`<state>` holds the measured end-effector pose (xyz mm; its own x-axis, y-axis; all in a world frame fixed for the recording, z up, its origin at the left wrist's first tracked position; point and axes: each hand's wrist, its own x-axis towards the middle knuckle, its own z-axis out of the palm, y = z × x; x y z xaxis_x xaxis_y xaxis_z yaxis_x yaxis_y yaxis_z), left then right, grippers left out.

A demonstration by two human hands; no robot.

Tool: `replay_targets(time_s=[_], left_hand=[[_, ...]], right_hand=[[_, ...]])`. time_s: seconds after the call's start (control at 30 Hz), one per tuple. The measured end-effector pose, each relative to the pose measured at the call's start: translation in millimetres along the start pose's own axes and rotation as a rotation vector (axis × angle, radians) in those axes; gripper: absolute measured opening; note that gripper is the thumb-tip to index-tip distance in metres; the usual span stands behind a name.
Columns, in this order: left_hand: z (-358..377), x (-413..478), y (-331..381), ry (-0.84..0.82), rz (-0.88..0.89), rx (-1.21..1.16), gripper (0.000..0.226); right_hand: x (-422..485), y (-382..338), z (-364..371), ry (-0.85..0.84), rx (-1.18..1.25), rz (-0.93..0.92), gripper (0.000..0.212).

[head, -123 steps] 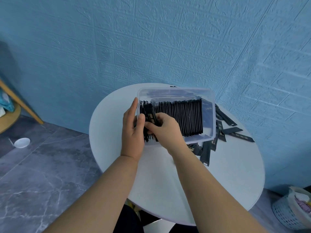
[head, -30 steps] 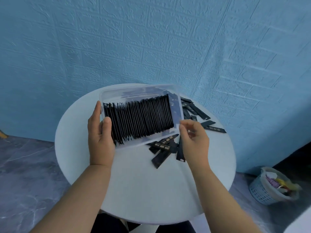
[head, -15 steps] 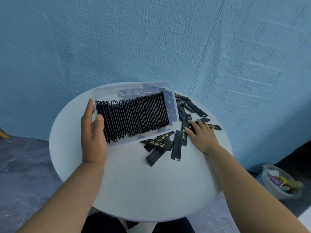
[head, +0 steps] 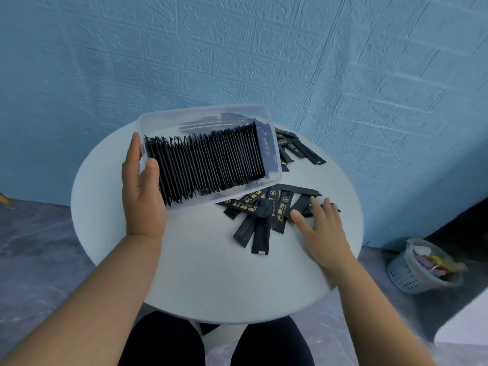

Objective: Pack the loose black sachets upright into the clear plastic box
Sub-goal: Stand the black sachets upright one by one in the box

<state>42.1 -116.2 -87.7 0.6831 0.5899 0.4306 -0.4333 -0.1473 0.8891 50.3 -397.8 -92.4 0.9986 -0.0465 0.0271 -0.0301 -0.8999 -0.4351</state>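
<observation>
Since half a second ago the right hand [head: 320, 228] has slid nearer, fingers flat on the loose sachets [head: 260, 228] beside the box [head: 206, 112]. The left hand [head: 142, 196] still grips the box's end, tilting it above the worktop [head: 211, 281]. A basket [head: 420, 270] stands far right.

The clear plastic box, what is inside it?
A tight row of black sachets stands on edge inside the clear plastic box, which the left hand grips. They cover its floor, so anything beneath is unseen.
</observation>
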Motion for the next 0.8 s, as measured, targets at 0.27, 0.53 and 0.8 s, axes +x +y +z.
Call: replay_targets(time_s=[0.27,0.53,0.8], left_hand=[[-1.7,0.3,-0.9,-0.001,-0.009,-0.007,0.040],[0.1,1.1,-0.9,-0.009,-0.004,-0.003,0.040],[-1.5,0.4,-0.9,-0.007,-0.014,-0.003,0.040]], right_hand=[[-9.5,-22.7,9.8,-0.028,0.108,-0.208,0.040],[-26.8,-31.8,9.8,0.040,0.175,-0.053,0.071],[-20.1,-57.6,22.4,-0.059,0.087,-0.170,0.070]])
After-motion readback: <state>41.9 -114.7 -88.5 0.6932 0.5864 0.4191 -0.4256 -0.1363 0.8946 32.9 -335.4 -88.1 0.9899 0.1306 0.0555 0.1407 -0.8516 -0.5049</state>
